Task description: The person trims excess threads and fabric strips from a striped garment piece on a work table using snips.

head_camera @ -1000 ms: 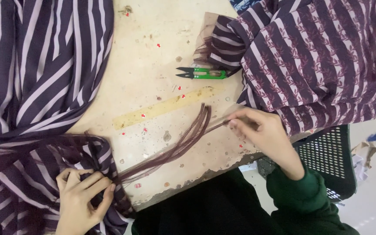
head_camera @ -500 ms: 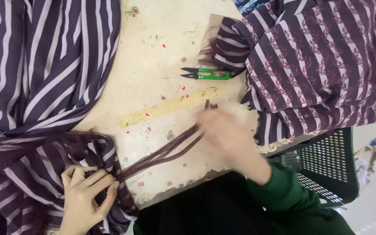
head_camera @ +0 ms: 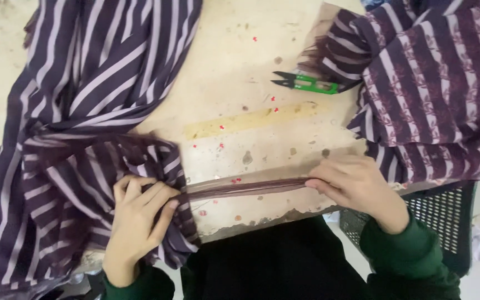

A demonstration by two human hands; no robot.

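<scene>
My left hand pinches the dark purple striped fabric at the point where a narrow dark strip leaves it. My right hand is closed on the other end of that strip, which is pulled taut and nearly level across the front of the worn beige table. A second heap of purple patterned striped fabric lies at the right, just above my right hand.
Green thread snips lie on the table near the right heap. A yellowish ruler lies flat at mid table. Small red flecks dot the surface. A black mesh chair stands at the lower right.
My right hand has slid toward the front edge with the strip's end, and the strip, slack and slanted before, is now stretched straight. My left hand has kept its hold.
</scene>
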